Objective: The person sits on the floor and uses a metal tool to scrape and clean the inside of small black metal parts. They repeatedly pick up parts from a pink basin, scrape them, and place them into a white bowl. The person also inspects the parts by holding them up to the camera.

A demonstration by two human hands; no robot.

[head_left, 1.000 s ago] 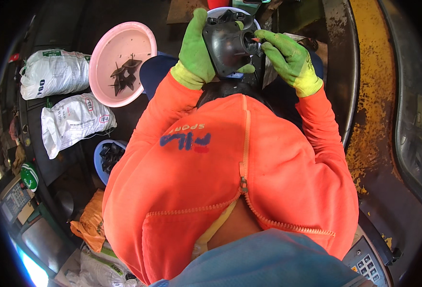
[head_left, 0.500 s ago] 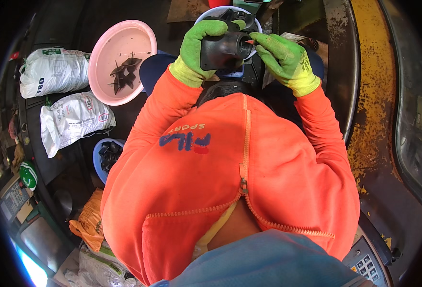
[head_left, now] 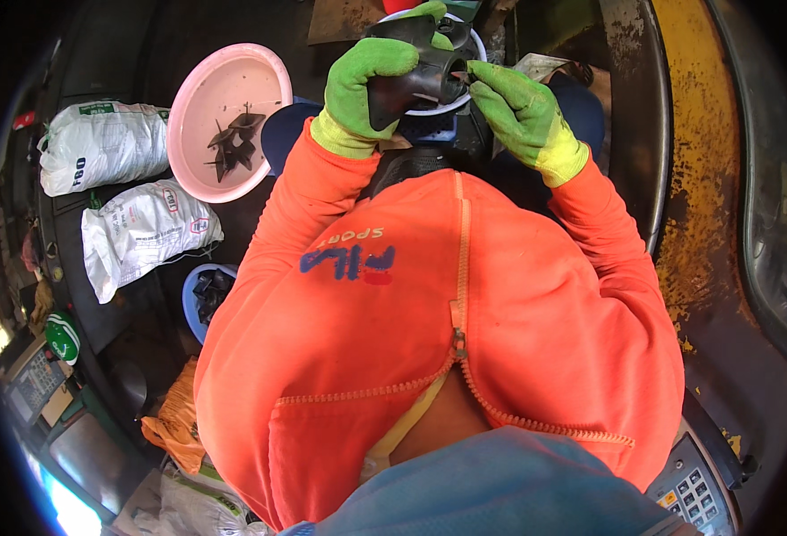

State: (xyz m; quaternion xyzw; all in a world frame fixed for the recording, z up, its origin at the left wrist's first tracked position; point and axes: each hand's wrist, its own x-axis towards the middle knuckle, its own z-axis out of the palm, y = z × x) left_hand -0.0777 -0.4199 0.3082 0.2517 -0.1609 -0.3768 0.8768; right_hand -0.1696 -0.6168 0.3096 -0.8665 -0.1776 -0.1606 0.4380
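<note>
Steadying the black moulded part (head_left: 404,85) above the lap, the left hand (head_left: 355,87) curls round its side, apparently so the round mouth faces the right hand (head_left: 520,114). That 1 pinches closed at the rim, seemingly on a slim pointed tool (head_left: 461,79), though it is too small to be sure. The part's long axis runs sideways, mouth pointing right.
</note>
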